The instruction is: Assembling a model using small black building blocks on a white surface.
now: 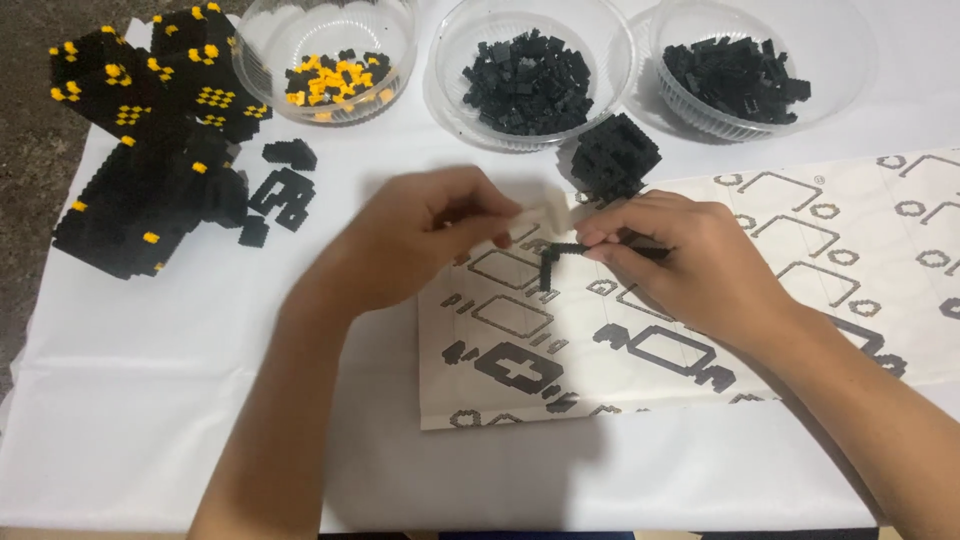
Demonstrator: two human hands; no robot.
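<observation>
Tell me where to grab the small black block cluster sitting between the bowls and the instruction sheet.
Take the black block cluster by its left and right flanks, coming from above. It sits free on the white cloth, sides exposed; the middle bowl crowds its back and the right hand its front.

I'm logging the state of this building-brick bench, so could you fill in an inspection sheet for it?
Surface: white cloth-covered table, with a printed paper instruction sheet spread on the right.
Job's things: thin angled black brick strip, pinched by both hands over the sheet.
Clutter: large black-and-yellow brick model; three clear plastic bowls, one of yellow and black bricks, two of black bricks; small black brick block.
Grippers: left hand and right hand, both closed on the strip.
Cables: nothing seen.
Surroundings: dark speckled floor at left.
</observation>
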